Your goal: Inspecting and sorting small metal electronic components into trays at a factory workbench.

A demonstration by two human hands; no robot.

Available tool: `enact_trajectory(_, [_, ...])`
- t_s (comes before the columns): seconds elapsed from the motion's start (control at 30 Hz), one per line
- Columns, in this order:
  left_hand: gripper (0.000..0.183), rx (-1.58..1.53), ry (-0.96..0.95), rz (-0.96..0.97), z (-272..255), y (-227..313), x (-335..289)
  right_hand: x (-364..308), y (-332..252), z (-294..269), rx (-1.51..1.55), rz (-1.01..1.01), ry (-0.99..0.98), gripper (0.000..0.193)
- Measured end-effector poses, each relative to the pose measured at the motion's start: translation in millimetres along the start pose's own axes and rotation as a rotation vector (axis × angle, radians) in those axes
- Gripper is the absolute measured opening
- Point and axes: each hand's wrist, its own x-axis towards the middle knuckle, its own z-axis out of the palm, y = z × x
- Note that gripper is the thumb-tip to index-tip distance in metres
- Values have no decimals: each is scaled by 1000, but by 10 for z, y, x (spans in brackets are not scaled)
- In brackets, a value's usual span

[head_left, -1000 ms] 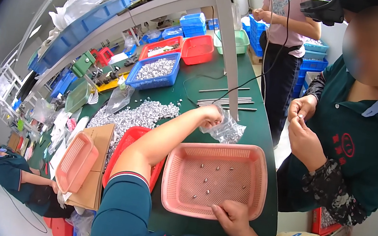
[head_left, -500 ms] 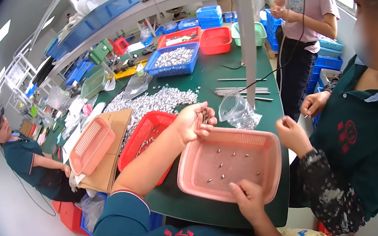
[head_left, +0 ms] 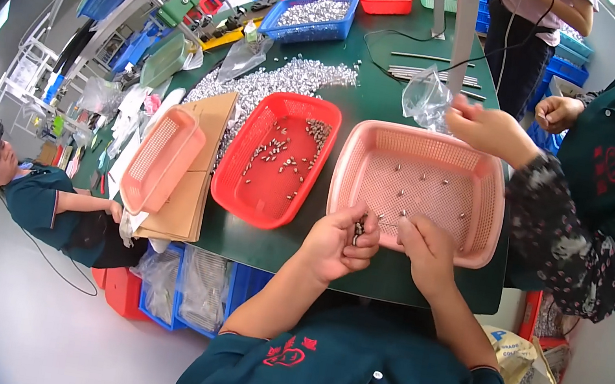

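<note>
Silvery metal pieces, small, elongated, glinting; left hand has fingers curled around several. Right hand: fingers bunched, grip unclear. Others dot pink perforated basket.

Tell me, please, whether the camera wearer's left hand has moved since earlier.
Yes: the left hand moved away from the white shelf post, toward the near edge of the green table.
</note>
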Motion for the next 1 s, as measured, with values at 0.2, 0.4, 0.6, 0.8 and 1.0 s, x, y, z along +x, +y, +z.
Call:
enact_trajectory(0.2, [47,64,-14,-27,-4,-103,-99,48,-96,148,-21,-25,-66,25])
enact_trajectory(0.4, [47,91,1,-12,-11,-66,-87,81,-95,181,-223,-172,-37,26])
enact_trajectory(0.6, [44,217,2,25,28,-21,-49,145,-198,115,-352,-346,-21,26])
enact_trajectory(0.8, [45,465,49,28,193,60,37,147,-201,41,-289,-323,19,25])
enact_trajectory(1.0, [46,364,-34,-53,125,91,162,201,-222,-77,-233,-184,-15,24])
